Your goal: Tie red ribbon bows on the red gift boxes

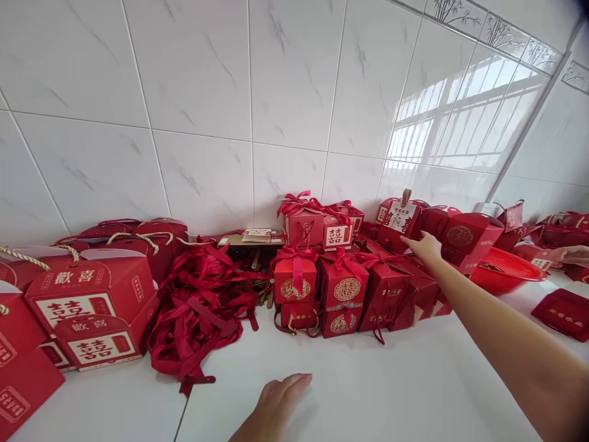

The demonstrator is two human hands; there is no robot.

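Note:
My right hand (424, 247) reaches to the back of the white table, its fingers closed at the lower right corner of a red gift box (399, 226). That box has a white label with red characters and a brown strap loop on top, and it sits tilted above other red boxes. Below the hand stand a red box with a gold round emblem (346, 288) and a darker red box (385, 293), among several others. My left hand (280, 400) hovers low over the tabletop, fingers stretched and holding nothing.
A tangled heap of red ribbons (202, 313) lies left of centre. Large red boxes with rope handles (87, 288) fill the left side. At right are a red plastic basket (506, 273), a flat red piece (562, 313) and another person's hand (570, 255). A tiled wall (202, 73) rises behind.

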